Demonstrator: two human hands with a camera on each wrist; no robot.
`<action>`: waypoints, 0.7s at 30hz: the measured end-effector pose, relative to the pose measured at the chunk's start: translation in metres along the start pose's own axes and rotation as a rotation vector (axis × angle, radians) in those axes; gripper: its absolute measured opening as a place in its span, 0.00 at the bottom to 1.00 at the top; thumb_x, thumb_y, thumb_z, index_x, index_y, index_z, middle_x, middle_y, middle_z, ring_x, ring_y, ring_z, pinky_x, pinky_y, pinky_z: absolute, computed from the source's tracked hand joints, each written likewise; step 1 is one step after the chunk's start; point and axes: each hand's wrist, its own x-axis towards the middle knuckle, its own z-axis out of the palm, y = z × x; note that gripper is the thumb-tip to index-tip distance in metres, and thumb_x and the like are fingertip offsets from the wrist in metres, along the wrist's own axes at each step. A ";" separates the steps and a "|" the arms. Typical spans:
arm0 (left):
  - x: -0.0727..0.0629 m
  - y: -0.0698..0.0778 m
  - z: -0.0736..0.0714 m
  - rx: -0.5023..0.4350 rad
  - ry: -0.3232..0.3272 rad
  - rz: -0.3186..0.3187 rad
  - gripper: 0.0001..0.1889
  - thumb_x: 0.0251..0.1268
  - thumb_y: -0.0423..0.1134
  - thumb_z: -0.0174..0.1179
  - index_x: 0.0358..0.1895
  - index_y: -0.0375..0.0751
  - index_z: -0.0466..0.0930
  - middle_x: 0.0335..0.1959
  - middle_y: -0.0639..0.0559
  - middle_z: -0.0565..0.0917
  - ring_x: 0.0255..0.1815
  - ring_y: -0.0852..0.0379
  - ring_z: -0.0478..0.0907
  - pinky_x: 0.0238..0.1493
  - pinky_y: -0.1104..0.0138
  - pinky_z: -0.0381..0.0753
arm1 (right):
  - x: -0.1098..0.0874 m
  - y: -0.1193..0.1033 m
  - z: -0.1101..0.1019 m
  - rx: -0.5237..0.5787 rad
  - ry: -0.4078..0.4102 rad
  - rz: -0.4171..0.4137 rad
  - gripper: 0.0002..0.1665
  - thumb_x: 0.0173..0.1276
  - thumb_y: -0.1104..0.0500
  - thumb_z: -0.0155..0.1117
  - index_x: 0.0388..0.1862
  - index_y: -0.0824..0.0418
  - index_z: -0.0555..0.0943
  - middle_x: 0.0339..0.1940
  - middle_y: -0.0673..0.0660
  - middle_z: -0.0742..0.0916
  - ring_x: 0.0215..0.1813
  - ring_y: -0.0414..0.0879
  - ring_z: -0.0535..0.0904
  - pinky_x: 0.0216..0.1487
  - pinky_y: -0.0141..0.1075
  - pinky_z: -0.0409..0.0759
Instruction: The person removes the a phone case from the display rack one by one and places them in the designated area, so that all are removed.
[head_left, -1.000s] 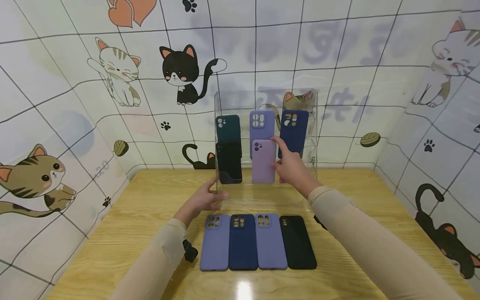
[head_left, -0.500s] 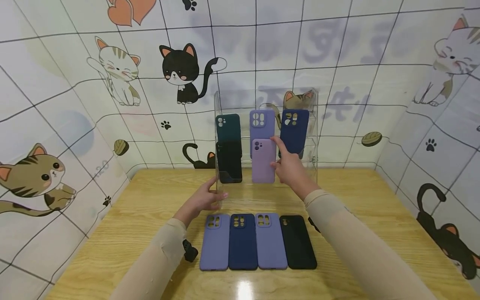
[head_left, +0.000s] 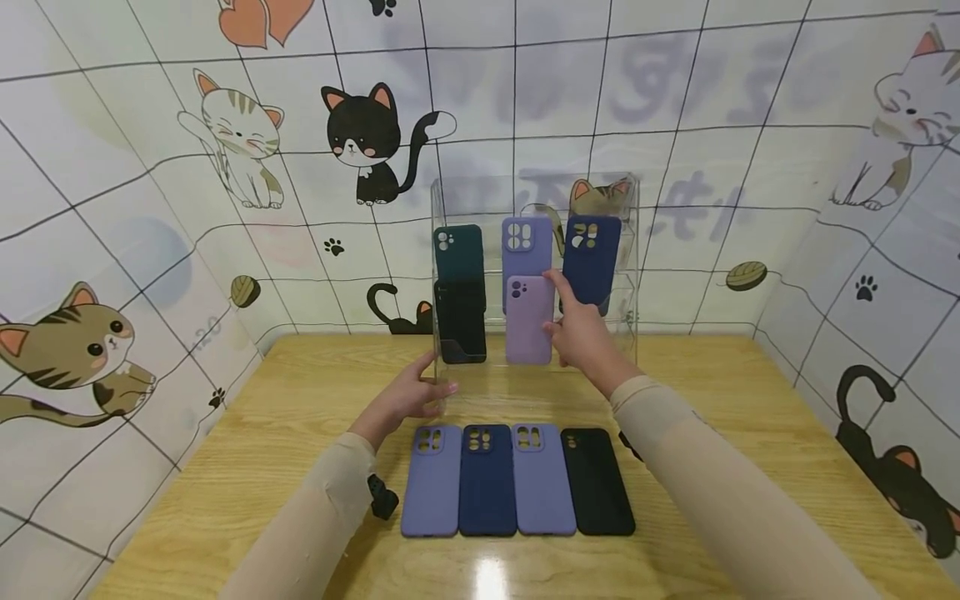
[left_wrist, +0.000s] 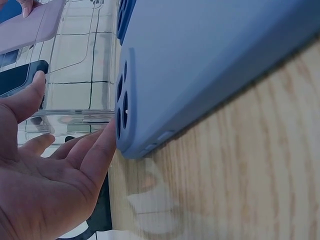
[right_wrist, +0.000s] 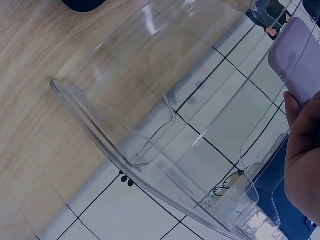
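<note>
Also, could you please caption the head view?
Right hand holds a lilac phone case; left hand at the clear rack.

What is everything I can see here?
table: one, light wood, beneath
walls: three, patterned white, around it
stand: one, clear, table's back
green case: one, dark, stand's upper left
pink case: one, lilac, stand's lower middle
purple cases: three, lavender, stand (one), table (two)
blue cases: two, navy, stand and table
black cases: two, black, stand and table
sleeves: two, beige, foreground
wrist devices: two, black, beside sleeves
left hand: one, bare, stand's lower left
right hand: one, bare, fingers on pink case
</note>
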 end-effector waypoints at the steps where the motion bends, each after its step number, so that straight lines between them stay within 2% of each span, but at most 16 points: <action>1: 0.000 0.000 0.000 -0.001 0.001 0.000 0.50 0.77 0.41 0.67 0.90 0.55 0.41 0.80 0.27 0.67 0.74 0.35 0.77 0.52 0.59 0.90 | 0.000 0.000 0.000 -0.003 0.005 -0.005 0.52 0.82 0.60 0.62 0.88 0.31 0.43 0.21 0.62 0.86 0.17 0.54 0.83 0.21 0.40 0.78; 5: 0.001 0.000 0.000 0.002 0.003 -0.001 0.50 0.76 0.41 0.67 0.90 0.56 0.41 0.80 0.28 0.67 0.73 0.36 0.77 0.53 0.58 0.90 | 0.001 0.000 0.001 0.001 0.016 -0.012 0.52 0.82 0.60 0.63 0.88 0.32 0.44 0.19 0.60 0.86 0.17 0.54 0.84 0.21 0.42 0.79; 13: -0.001 0.004 -0.001 0.012 0.000 0.001 0.50 0.77 0.42 0.66 0.90 0.57 0.41 0.82 0.28 0.65 0.76 0.35 0.75 0.57 0.54 0.90 | 0.001 0.000 -0.002 0.003 0.013 -0.008 0.52 0.82 0.60 0.62 0.88 0.30 0.42 0.25 0.60 0.88 0.17 0.52 0.83 0.22 0.42 0.79; 17: -0.003 0.006 0.000 0.018 0.006 0.009 0.49 0.77 0.42 0.66 0.90 0.55 0.41 0.81 0.28 0.65 0.76 0.35 0.75 0.58 0.53 0.90 | -0.001 0.001 -0.002 0.056 0.025 -0.015 0.52 0.83 0.61 0.61 0.87 0.28 0.43 0.27 0.64 0.89 0.17 0.54 0.83 0.22 0.42 0.79; 21: -0.005 0.006 0.000 0.022 0.004 0.004 0.49 0.77 0.41 0.67 0.90 0.54 0.42 0.79 0.28 0.69 0.74 0.36 0.77 0.58 0.54 0.90 | -0.005 0.008 0.002 0.144 0.064 -0.044 0.52 0.82 0.63 0.61 0.87 0.28 0.47 0.35 0.67 0.92 0.17 0.54 0.83 0.22 0.43 0.81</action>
